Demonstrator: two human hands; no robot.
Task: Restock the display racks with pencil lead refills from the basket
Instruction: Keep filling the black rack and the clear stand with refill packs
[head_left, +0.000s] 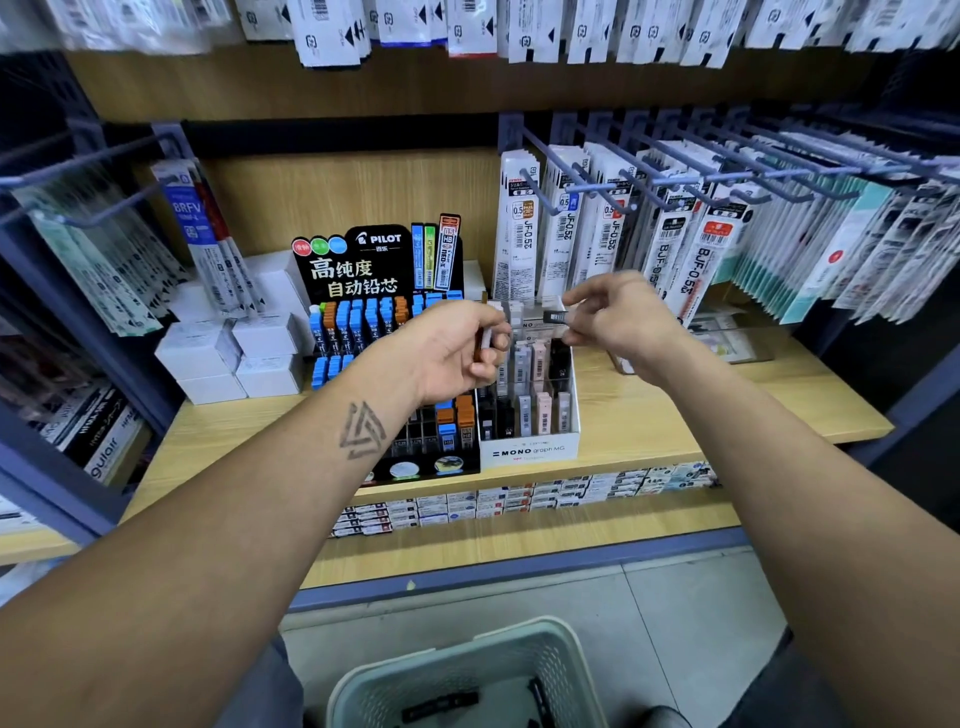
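Above the MONO rack (530, 451), left hand (457, 353) gripping refill cases (484, 340), right hand (618, 317) pinching one black case (555, 317)

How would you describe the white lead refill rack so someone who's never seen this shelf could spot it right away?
On the wooden shelf stands a tall black Pilot display with blue and orange refill cases. The white rack sits right against that display's right side, below both hands. It alone is white, has "MONO graph MG" printed on its front, and holds black, grey and pale pink cases.
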